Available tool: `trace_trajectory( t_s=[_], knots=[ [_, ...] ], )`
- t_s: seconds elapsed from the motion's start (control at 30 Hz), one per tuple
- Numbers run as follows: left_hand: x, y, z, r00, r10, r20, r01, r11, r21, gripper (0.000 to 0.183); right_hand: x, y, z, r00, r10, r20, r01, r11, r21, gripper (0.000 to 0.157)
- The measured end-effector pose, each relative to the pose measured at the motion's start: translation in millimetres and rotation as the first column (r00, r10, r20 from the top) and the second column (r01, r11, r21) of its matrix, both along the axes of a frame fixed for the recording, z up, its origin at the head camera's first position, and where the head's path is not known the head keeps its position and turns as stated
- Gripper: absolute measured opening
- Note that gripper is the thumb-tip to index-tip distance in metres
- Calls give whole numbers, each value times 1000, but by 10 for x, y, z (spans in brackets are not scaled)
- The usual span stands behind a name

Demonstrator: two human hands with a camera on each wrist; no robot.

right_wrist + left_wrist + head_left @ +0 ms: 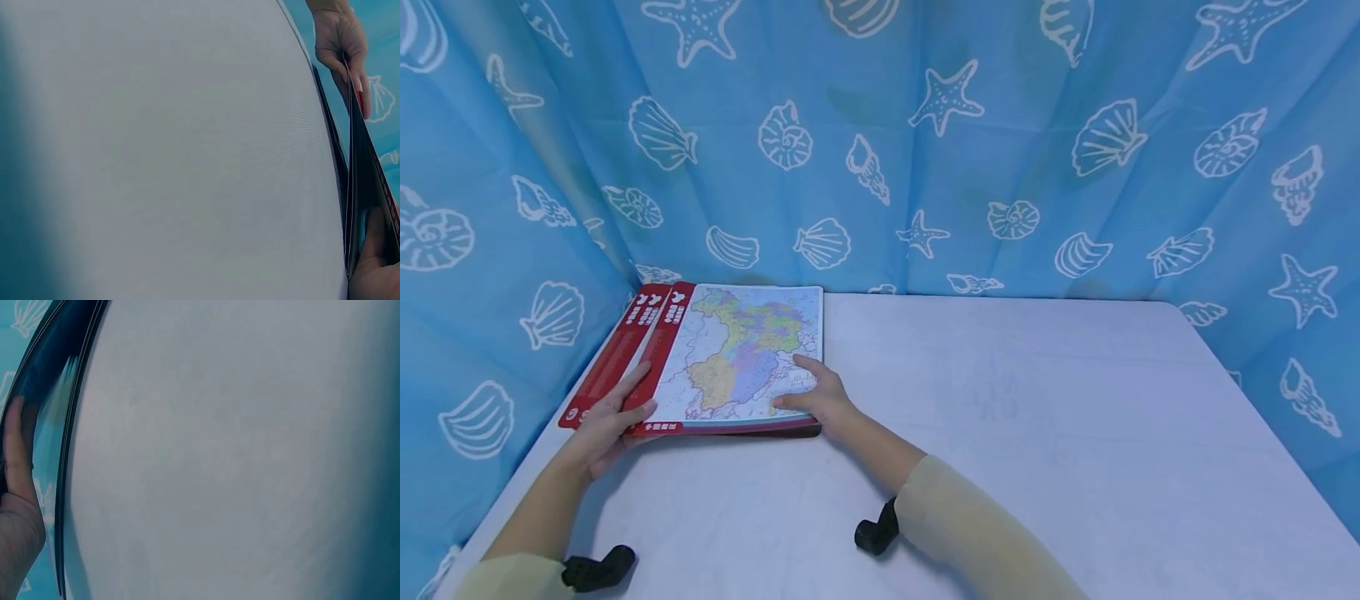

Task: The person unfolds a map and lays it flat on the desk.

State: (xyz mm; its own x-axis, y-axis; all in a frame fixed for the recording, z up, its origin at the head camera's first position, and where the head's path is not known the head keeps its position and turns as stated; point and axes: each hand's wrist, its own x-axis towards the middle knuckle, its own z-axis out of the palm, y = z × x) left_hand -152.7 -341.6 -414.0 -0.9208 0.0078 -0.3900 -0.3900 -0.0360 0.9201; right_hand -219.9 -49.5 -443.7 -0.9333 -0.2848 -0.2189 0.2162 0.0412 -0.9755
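Note:
At the table's far left lies a fanned stack of map sheets with red left borders and dark undersides. The top map [752, 350] shows coloured regions on pale blue. My left hand [606, 425] grips its near left part, thumb and a finger over the red border. At the right edge, my right hand [827, 396] holds the map with fingers on its face. The right wrist view has the sheet edges [352, 162] raised at a slant between the left hand [340, 40] and the right hand [375, 281]. Part of the left hand [22, 469] shows below the dark underside.
More red-bordered sheets [598, 383] stick out on the left under the top map. A white cloth covers the table [1037, 417]. A blue curtain [880, 167] with shell prints hangs behind and along both sides. Black devices [598, 569] are at both wrists.

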Motion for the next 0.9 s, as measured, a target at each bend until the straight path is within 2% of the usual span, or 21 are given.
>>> trace_trajectory(
  t_s=[0.17, 0.43, 0.9],
  knots=[
    [-33, 106, 22, 1000, -20, -8, 20, 1000, -23, 79, 26, 117, 34, 1000, -10, 12, 10, 1000, -2, 77],
    [-85, 304, 1, 1000, -25, 6, 25, 999, -19, 80, 19, 301, -17, 998, -42, 48, 43, 999, -29, 77],
    [-124, 553, -13, 998, -57, -33, 55, 998, -41, 79, 13, 562, 14, 996, -59, 72, 60, 998, -14, 77]
  ],
)
